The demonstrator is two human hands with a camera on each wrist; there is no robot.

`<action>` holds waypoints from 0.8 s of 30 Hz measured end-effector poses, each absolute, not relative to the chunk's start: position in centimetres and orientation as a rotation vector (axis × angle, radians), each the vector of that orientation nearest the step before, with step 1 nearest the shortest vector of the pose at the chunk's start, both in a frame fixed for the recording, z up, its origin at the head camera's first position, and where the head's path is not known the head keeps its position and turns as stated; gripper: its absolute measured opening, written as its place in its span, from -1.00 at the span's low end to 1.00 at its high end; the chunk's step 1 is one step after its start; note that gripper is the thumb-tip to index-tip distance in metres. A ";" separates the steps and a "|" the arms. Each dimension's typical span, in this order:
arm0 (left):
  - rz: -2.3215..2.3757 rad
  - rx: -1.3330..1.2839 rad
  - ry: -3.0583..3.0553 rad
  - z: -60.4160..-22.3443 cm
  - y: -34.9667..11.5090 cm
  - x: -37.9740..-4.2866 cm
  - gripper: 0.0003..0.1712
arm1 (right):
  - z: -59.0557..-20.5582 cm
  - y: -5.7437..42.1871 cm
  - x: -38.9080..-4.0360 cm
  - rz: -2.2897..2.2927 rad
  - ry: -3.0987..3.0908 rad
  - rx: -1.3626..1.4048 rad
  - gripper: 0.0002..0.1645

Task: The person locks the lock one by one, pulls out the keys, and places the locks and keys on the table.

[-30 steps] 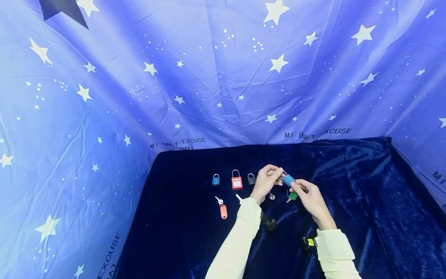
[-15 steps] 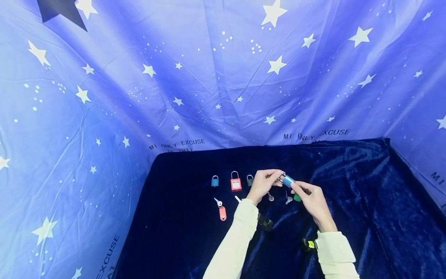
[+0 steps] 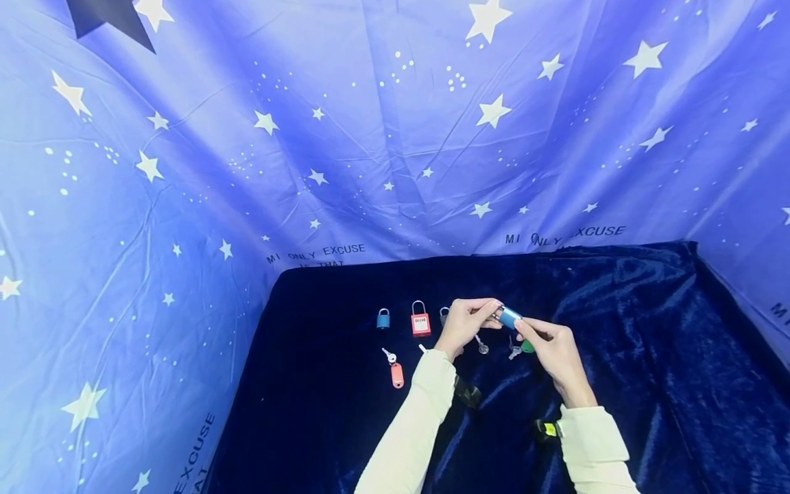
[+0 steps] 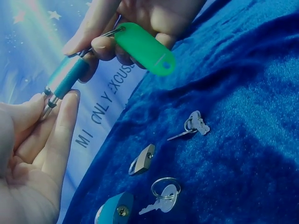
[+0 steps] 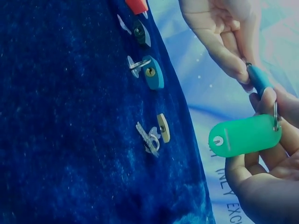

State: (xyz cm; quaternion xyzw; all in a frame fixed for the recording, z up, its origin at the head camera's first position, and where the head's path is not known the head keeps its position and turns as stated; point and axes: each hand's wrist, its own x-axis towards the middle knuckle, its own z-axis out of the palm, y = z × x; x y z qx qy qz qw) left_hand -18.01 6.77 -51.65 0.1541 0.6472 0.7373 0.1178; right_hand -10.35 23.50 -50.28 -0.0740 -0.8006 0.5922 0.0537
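Note:
My left hand (image 3: 464, 324) pinches the shackle of a blue padlock (image 3: 509, 317) between thumb and fingers, held up off the cloth. At the padlock's other end, the thumb and fingers of my right hand (image 3: 557, 351) pinch a key, mostly hidden by the fingertips. From its ring hangs a green key tag (image 4: 145, 49), lying across the right palm in the left wrist view. In the right wrist view the tag (image 5: 245, 135) hangs below the padlock (image 5: 259, 80). How deep the key sits in the lock cannot be seen.
On the dark blue velvet cloth (image 3: 321, 412) stand a blue padlock (image 3: 383, 320), a red padlock (image 3: 420, 324) and a dark padlock (image 3: 444, 314). A small brass padlock (image 4: 144, 160) shows too. Loose keys (image 3: 515, 351) and a red key tag (image 3: 397, 375) lie nearer. Starry curtains surround the cloth.
The held padlock has tilted slightly toward level, and my left hand has shifted a little left. The green tag has swung right, now partly behind the right fingers.

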 end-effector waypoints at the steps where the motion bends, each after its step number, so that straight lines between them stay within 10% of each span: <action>1: 2.158 0.448 1.893 -51.6 6.8 -18.0 -0.71 | -50.3 23.4 -10.4 1.802 -2.430 -0.224 -0.48; 24: 2.175 0.474 1.961 -50.8 6.9 -17.5 -0.69 | -49.8 22.5 -11.2 1.838 -2.377 -0.167 -0.51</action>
